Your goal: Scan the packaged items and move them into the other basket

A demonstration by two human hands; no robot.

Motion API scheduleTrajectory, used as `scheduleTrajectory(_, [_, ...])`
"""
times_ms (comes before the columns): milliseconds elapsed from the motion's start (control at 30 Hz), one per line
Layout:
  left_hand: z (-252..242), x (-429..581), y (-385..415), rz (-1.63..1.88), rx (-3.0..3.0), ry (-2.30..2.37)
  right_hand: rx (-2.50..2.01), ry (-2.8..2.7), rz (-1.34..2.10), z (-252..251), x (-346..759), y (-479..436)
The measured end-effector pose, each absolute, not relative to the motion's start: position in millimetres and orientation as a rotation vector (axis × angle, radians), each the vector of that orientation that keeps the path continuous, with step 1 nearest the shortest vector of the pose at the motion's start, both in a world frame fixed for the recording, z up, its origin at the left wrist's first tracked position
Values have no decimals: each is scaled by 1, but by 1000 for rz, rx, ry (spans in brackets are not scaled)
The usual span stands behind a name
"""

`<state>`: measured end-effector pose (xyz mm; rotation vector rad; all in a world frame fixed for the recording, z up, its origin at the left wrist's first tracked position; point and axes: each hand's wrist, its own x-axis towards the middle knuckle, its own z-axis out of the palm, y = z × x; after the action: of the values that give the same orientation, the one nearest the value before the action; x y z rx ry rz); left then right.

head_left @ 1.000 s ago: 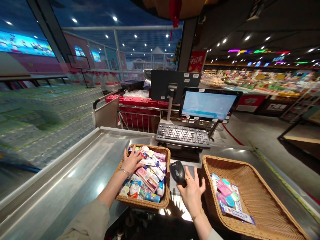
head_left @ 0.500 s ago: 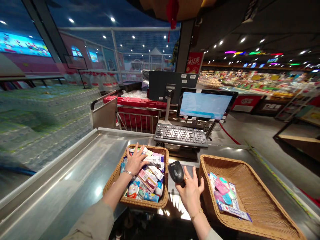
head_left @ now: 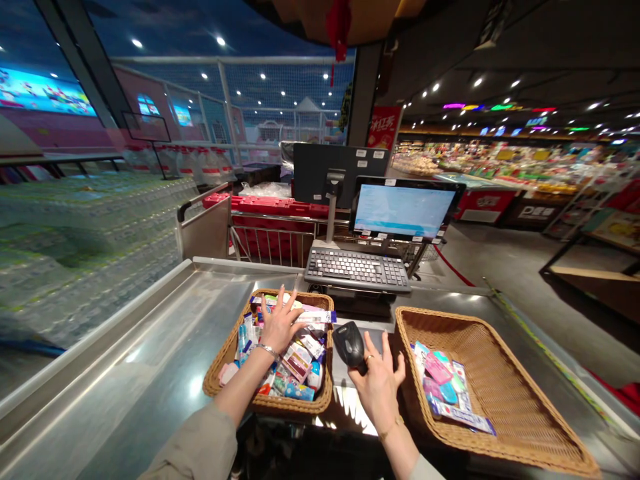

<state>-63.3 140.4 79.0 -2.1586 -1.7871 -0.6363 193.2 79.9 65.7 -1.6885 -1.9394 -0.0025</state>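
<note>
2 hands are above a steel table [head_left: 150, 347]. The left hand [head_left: 280, 327] is open, fingers spread wide, over heaped packets [head_left: 300, 360] in a wicker basket [head_left: 213, 380], with no packet visibly held; they are too jumbled to count, and some are hidden beneath the palm. The right hand [head_left: 377, 393], also spread, has 1 black barcode scanner [head_left: 347, 345] against its thumb side; I cannot tell whether it grips it. Just beside it, a second wicker basket [head_left: 493, 373] holds a smaller pile of packets [head_left: 443, 387].

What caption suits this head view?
Left hand over a wicker basket of small packaged goods, right hand beside a black barcode scanner.
</note>
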Motion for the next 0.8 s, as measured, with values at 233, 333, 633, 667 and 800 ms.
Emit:
scheduleTrajectory(233, [84,-47,139,-648,-2150,-1745,-1698,-1919,34,73,197,75])
scheduleTrajectory(333, [85,-42,139,-656,-2144,-1728,-1694,-1906,18,73,198,75])
scheduleTrajectory(633, [85,-30,140,-657,-2157,-1717,-1696,-1898,3,74,203,73])
scheduleTrajectory(667, [85,-28,140,-663,-2162,-1708,-1696,-1900,7,75,203,72])
scheduleTrajectory(800, [85,-22,142,-701,-2184,-1666,-1680,-1870,34,77,205,71])
